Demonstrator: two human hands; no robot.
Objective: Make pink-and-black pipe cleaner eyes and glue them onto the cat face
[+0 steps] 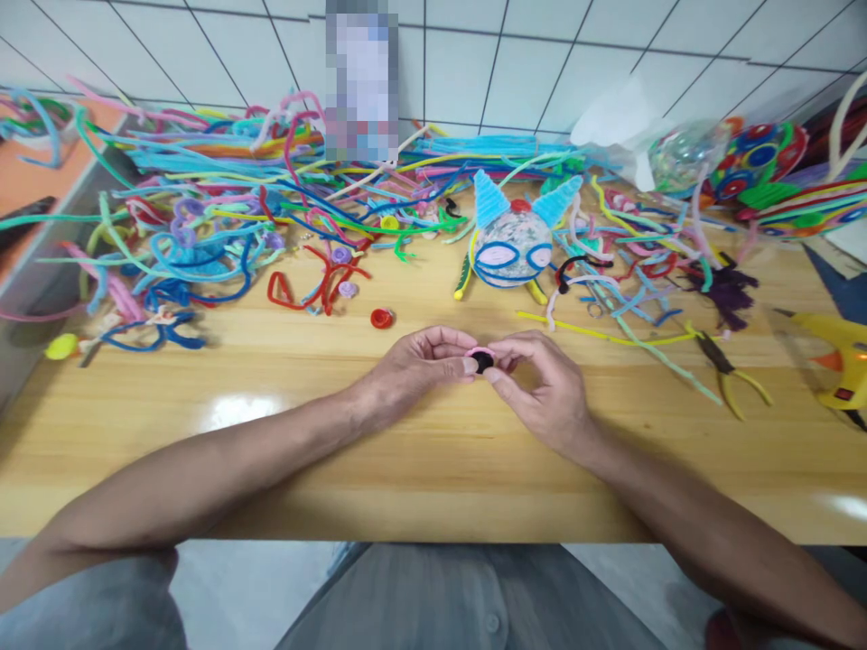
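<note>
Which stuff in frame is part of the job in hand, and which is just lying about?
In hand:
- black disc with pink edge, held by left hand and right hand

Lying about, apparently:
- eared ball (possibly related)
- red round piece
- pipe cleaners
- pliers
- glue gun

Small round black piece (483,363), pink strip (481,349) curved along its far edge, partly covered, held at mid-view

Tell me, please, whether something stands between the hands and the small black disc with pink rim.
Nothing visible does: the left hand pinches the black disc, and the right hand is right at its other side.
</note>
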